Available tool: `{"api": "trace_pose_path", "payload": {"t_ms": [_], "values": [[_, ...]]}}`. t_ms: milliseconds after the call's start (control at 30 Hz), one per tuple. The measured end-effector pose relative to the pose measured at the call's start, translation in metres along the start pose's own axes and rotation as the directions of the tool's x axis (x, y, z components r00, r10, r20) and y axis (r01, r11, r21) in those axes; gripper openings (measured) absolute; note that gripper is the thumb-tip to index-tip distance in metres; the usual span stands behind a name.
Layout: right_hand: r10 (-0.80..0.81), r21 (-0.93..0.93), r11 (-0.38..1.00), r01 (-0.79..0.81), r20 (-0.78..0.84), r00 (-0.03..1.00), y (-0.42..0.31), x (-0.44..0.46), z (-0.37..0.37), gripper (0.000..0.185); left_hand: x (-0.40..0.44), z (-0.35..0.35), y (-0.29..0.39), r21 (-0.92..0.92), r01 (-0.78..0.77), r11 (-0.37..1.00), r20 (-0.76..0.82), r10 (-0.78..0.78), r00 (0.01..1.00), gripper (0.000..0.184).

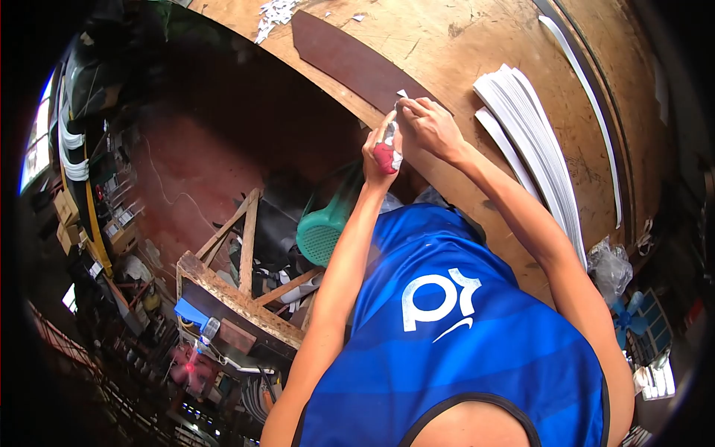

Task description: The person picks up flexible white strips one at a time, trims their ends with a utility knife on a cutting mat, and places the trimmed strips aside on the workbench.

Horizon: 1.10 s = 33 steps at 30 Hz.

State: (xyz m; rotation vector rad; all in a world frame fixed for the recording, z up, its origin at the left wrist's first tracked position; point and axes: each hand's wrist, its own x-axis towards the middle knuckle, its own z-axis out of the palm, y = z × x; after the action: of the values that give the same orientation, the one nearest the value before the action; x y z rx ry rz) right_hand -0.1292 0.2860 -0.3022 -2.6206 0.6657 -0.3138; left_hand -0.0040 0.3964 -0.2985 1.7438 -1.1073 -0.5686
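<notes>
At the near edge of the wooden table, my left hand (pixel 383 153) is closed, with a small red and white thing (pixel 385 158) at its palm side. I cannot make out what that thing is. My right hand (pixel 433 128) meets it from the right, its thumb and fingers pinched together over the end of a dark brown strip (pixel 350 58) lying along the table edge. A small white scrap (pixel 402 94) pokes out at the right fingertips. Both sets of fingertips nearly touch, which partly hides what lies between them.
A fanned stack of long white strips (pixel 532 123) lies on the table (pixel 447 45) to the right, with a single white strip (pixel 588 89) farther out. White scraps (pixel 275 16) sit at the far edge. Below left are a green plastic stool (pixel 322 235) and a wooden frame (pixel 249 238).
</notes>
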Motion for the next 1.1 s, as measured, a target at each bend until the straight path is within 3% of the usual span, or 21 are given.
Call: {"api": "trace_pose_path", "payload": {"t_ms": [67,167,233,267,367,400,467,567,633,700,767,900,933,967,1033,1067,1100], "values": [[0.009,0.033,0.999,-0.008,-0.01,1.0,-0.001,0.001,0.001,0.031,-0.001,0.003,0.002,0.047,0.0,0.999,-0.027,0.001,1.0,0.033],[0.025,0.0,1.0,-0.025,-0.006,1.0,-0.005,0.004,-0.008,0.035,-0.006,0.002,-0.001,-0.029,0.024,0.999,-0.039,-0.025,0.999,0.034],[0.019,0.014,1.0,-0.018,-0.029,0.999,-0.003,0.004,-0.006,0.037,-0.015,-0.003,0.004,-0.057,0.115,0.992,-0.011,-0.116,0.993,0.032],[0.023,0.001,1.0,-0.023,-0.016,1.0,-0.005,0.004,-0.007,0.038,-0.016,-0.001,-0.001,-0.028,0.04,0.999,-0.03,-0.041,0.999,0.032],[0.029,0.003,1.0,-0.029,-0.003,1.0,-0.005,0.002,-0.004,0.037,-0.006,-0.001,-0.009,-0.016,0.001,1.0,0.006,-0.001,1.0,0.032],[0.035,0.007,0.999,-0.035,0.002,0.999,-0.006,0.001,-0.004,0.033,-0.009,-0.004,-0.006,-0.081,0.101,0.992,0.053,-0.097,0.994,0.032],[0.047,0.008,0.999,-0.047,0.0,0.999,-0.008,0.004,-0.007,0.027,-0.012,-0.006,-0.002,-0.113,0.102,0.988,0.024,-0.1,0.995,0.032],[0.051,0.026,0.998,-0.051,-0.002,0.999,-0.005,0.005,-0.007,0.033,-0.015,-0.011,-0.004,-0.172,0.177,0.969,0.037,-0.173,0.984,0.029],[0.059,0.02,0.998,-0.058,-0.037,0.998,-0.01,0.008,-0.009,0.024,-0.005,-0.021,-0.005,-0.464,0.341,0.818,0.139,-0.313,0.94,0.026],[0.151,0.078,0.986,-0.146,-0.07,0.986,-0.019,0.01,-0.011,0.014,0.015,-0.04,-0.004,-0.316,0.348,0.883,0.189,-0.301,0.935,0.024],[0.203,0.083,0.977,-0.195,-0.099,0.974,-0.019,0.01,-0.005,0.011,0.034,-0.052,-0.014,-0.338,0.368,0.866,0.199,-0.317,0.927,0.024],[0.269,0.065,0.963,-0.262,-0.188,0.944,-0.023,0.009,0.005,0.009,0.082,-0.077,-0.004,-0.209,0.063,0.976,0.164,-0.029,0.986,0.028],[0.275,0.067,0.961,-0.267,-0.208,0.939,-0.024,0.009,0.006,0.014,0.091,-0.08,0.006,-0.273,0.12,0.955,0.159,-0.078,0.984,0.031],[0.288,0.055,0.958,-0.283,-0.217,0.933,-0.024,0.008,0.007,0.014,0.099,-0.079,0.001,-0.263,0.048,0.963,0.149,-0.008,0.989,0.028],[0.335,0.124,0.942,-0.312,-0.274,0.901,-0.032,0.009,-0.002,0.021,0.12,-0.085,0.009,-0.206,-0.177,0.962,0.203,0.219,0.954,0.027],[0.371,0.137,0.929,-0.345,-0.29,0.882,-0.035,0.009,-0.008,0.033,0.123,-0.085,0.012,-0.114,-0.19,0.975,0.282,0.215,0.935,0.018],[0.382,0.127,0.924,-0.36,-0.299,0.875,-0.041,0.007,-0.017,0.033,0.13,-0.082,0.007,-0.09,-0.348,0.933,0.321,0.358,0.876,0.029]]}}
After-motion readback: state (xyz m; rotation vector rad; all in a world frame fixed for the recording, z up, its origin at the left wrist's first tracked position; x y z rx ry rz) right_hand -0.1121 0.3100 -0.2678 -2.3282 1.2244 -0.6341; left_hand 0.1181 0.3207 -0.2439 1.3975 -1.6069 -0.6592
